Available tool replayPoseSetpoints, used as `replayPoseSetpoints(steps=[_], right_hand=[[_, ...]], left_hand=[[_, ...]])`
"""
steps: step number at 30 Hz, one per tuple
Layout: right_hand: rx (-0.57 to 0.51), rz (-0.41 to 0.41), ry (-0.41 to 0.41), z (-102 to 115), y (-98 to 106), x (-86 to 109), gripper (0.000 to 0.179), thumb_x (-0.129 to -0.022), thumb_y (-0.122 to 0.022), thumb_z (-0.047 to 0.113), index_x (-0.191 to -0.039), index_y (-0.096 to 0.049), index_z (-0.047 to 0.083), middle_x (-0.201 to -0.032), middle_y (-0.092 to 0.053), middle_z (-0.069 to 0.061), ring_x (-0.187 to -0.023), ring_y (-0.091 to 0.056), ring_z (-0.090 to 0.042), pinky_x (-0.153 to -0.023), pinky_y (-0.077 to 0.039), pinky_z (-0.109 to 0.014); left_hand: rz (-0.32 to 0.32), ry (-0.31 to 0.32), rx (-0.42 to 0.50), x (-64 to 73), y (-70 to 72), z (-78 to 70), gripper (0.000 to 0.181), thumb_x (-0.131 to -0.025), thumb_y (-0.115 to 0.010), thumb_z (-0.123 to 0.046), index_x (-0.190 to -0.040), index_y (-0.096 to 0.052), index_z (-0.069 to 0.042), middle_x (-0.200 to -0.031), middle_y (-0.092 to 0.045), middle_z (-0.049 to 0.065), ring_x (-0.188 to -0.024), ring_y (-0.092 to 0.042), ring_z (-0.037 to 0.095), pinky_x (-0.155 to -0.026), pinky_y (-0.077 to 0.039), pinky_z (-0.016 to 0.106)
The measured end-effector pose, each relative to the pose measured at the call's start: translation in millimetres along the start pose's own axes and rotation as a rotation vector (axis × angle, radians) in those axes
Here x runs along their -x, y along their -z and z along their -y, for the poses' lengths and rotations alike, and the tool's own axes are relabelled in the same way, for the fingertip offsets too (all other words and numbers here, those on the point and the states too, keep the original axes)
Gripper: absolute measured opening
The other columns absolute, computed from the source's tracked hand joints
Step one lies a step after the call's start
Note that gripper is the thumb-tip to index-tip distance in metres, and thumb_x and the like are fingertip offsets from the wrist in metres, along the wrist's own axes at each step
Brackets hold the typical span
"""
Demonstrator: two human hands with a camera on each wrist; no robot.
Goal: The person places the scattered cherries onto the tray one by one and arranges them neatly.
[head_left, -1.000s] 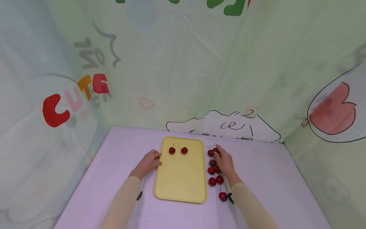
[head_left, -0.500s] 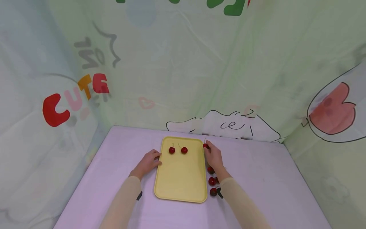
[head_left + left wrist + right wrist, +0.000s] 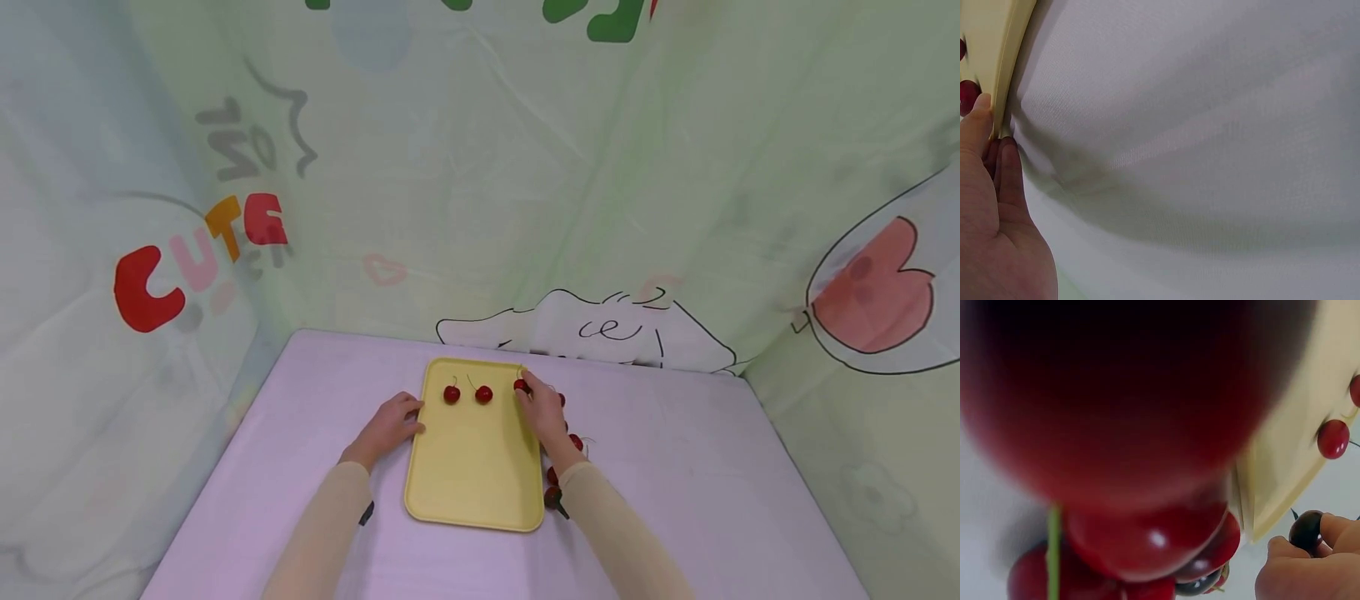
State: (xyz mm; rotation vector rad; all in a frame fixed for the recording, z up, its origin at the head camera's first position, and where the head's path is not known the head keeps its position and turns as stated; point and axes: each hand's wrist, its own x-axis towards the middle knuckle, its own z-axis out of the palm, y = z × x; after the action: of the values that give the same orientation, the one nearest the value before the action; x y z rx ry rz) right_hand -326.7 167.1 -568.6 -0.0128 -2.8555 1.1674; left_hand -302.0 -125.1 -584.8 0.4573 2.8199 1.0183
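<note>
My right hand [image 3: 543,417] pinches a dark red cherry [image 3: 521,385] between thumb and fingers, over the far right corner of a yellow tray [image 3: 472,467]. In the right wrist view that cherry [image 3: 1306,530] looks nearly black at the fingertips. Two more cherries with stems sit near the tray's far end, one on the left [image 3: 452,394] and one toward the middle [image 3: 483,394]. At the tray's left edge, my left hand [image 3: 390,427] grips the rim, with the thumb on top and fingers below in the left wrist view.
Several loose cherries [image 3: 575,442] lie on the lilac tablecloth [image 3: 675,467] along the tray's right side, partly hidden under my right arm. One cherry [image 3: 1122,394] looms blurred, very close to the right wrist camera. A printed cloth [image 3: 480,183] hangs behind the table.
My right hand has picked up a cherry from the group on the right and carried it left, over the tray's far right corner. The left hand stays at the rim.
</note>
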Motion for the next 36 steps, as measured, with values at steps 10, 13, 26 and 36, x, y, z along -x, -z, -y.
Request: replayPoseSetpoints(steps=[10,13,26,36], right_hand=[[0.01,0.016,0.049,1.8,-8.7,0.4,0.045,-0.097,-0.059,0.009,-0.141,-0.049,-0.002,-0.141,-0.051,-0.021,-0.131,-0.046,-0.037,-0.109,-0.038,-0.049],[0.009,0.009,0.082,1.7,-10.7,0.6,0.044,-0.096,-0.06,0.007,-0.138,-0.052,-0.004,-0.136,-0.054,-0.024,-0.127,-0.049,-0.039,-0.106,-0.041,-0.05],[0.064,0.021,0.096,0.4,-20.7,-1.1,0.042,-0.096,-0.06,0.005,-0.135,-0.053,-0.006,-0.134,-0.055,-0.024,-0.125,-0.051,-0.04,-0.106,-0.041,-0.05],[0.082,0.035,0.095,8.4,-19.2,5.0,0.041,-0.096,-0.058,0.004,-0.135,-0.052,-0.008,-0.136,-0.054,-0.024,-0.126,-0.051,-0.039,-0.106,-0.042,-0.049]], left_hand=[[0.0,0.002,-0.009,0.5,-0.5,-1.6,0.045,-0.09,-0.071,-0.015,-0.129,-0.06,0.004,-0.115,-0.057,0.009,-0.101,-0.056,0.021,-0.096,-0.049,0.038],[-0.001,0.002,-0.006,1.0,0.1,-2.4,0.045,-0.09,-0.071,-0.015,-0.129,-0.06,0.004,-0.115,-0.057,0.009,-0.1,-0.056,0.02,-0.095,-0.049,0.037],[-0.009,0.011,0.002,1.3,0.1,-2.4,0.045,-0.09,-0.072,-0.014,-0.129,-0.06,0.004,-0.114,-0.057,0.008,-0.101,-0.056,0.021,-0.096,-0.049,0.038],[-0.008,0.02,0.006,1.1,0.1,-2.0,0.045,-0.09,-0.071,-0.015,-0.13,-0.06,0.003,-0.114,-0.057,0.008,-0.1,-0.055,0.02,-0.095,-0.049,0.037]])
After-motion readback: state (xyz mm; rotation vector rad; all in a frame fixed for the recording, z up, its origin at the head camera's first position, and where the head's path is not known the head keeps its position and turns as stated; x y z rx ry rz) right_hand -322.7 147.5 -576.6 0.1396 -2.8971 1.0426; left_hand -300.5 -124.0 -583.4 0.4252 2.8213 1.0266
